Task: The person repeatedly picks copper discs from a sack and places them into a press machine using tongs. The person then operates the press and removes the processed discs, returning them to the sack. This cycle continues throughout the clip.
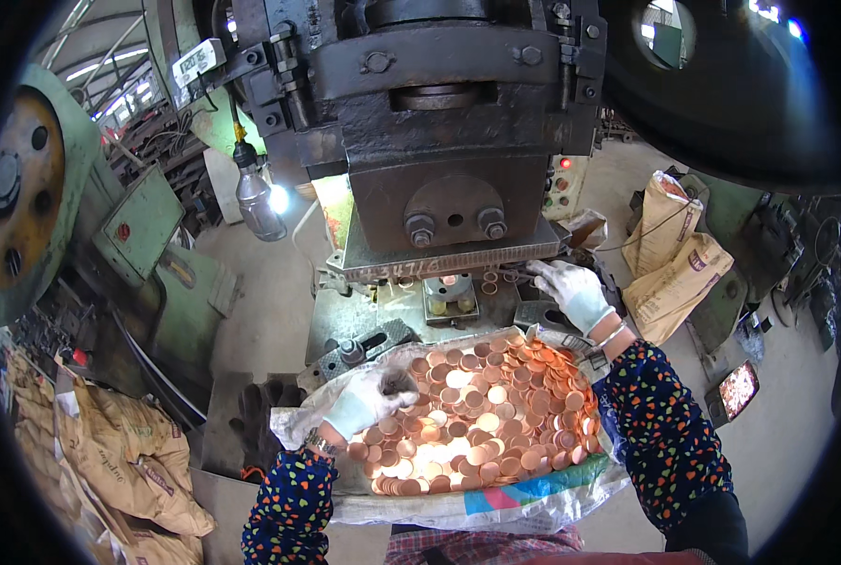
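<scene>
A heap of round copper discs [477, 414] lies on a white woven sack [571, 499] in front of me. My left hand [369, 400], in a white glove with dark, worn fingertips, rests at the heap's left edge. Its fingers are curled in at the discs, and what they hold is hidden. Farther off, my gloved right hand [571, 292] reaches in beside the press die [451, 303], under the heavy ram [444, 202]. Its fingers are closed around something thin and dark that I cannot make out. Several copper rings [491, 280] lie near those fingertips.
A lit work lamp [260, 198] hangs left of the press. A clamp bolt [350, 351] stands on the press bed at left. Brown paper sacks [124, 452] lie at lower left, more sacks [679, 264] at right. A lit phone screen [738, 391] is beyond my right forearm.
</scene>
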Motion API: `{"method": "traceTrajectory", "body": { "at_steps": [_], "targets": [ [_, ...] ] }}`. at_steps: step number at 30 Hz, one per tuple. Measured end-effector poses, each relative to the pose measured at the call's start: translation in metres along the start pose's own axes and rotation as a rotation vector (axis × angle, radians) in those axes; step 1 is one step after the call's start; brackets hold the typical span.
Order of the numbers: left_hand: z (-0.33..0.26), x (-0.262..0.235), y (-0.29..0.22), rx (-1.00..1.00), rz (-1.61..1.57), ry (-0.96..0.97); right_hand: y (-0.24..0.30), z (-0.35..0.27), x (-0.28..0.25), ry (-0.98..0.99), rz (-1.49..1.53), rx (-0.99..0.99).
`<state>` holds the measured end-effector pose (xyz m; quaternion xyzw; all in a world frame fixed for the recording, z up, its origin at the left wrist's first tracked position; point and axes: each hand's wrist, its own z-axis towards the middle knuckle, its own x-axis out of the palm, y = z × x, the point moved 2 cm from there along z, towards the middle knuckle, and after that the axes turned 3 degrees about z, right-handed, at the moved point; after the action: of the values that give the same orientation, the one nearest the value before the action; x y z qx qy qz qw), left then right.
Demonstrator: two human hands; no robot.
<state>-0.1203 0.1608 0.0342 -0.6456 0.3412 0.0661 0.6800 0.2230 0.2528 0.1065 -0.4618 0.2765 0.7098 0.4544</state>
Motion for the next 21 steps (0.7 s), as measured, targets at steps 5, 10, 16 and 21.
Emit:
{"method": "traceTrajectory", "body": {
  "at_steps": [5,10,16,21],
  "targets": [
    [0.075,-0.007,0.009,0.099,-0.28,-0.241,-0.007,-0.014,0.001,-0.074,0.169,0.019],
    [0.174,-0.003,0.022,-0.021,0.215,-0.703,-0.009,-0.029,-0.003,0.014,0.371,0.097],
    [0.208,0.021,0.026,0.338,1.077,-0.679,-0.013,-0.032,-0.001,0.069,0.382,0.1],
    [0.201,0.019,0.016,0.26,0.938,-0.729,-0.01,-0.027,0.001,0.105,0.358,0.057]
  ]
}}
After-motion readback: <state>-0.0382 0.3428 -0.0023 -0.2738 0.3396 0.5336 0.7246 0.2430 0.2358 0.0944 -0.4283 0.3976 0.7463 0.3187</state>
